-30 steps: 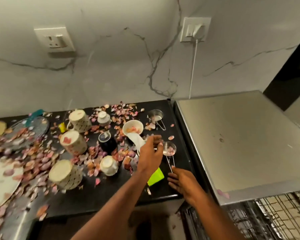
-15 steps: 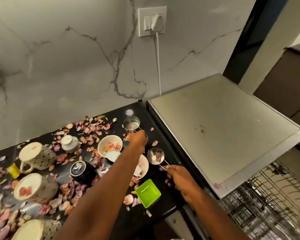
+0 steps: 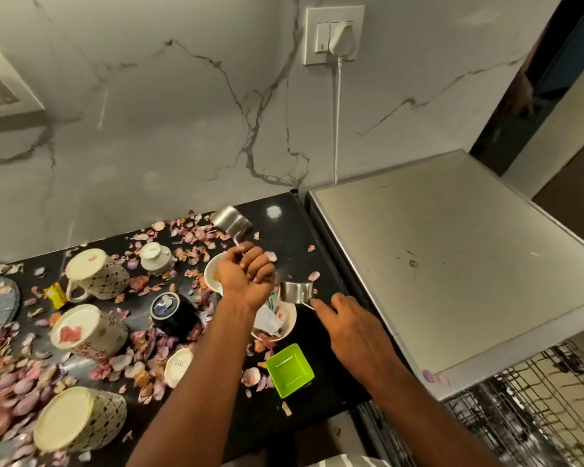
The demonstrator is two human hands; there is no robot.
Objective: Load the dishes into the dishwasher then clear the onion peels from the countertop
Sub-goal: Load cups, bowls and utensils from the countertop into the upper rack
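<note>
The black countertop [image 3: 285, 227] carries scattered onion peels [image 3: 21, 382], overturned patterned mugs [image 3: 95, 276], white bowls [image 3: 279, 326] and a green square container [image 3: 290, 369], beside the steel dishwasher top [image 3: 452, 264] with its wire rack [image 3: 526, 409] pulled out below. The left hand [image 3: 248, 276] is fisted around the wire handle of a steel measuring cup [image 3: 231, 220], raised and tipped. The right hand [image 3: 349, 326] pinches the handle of a second steel measuring cup [image 3: 295, 291] at its fingertips, held above a bowl.
</note>
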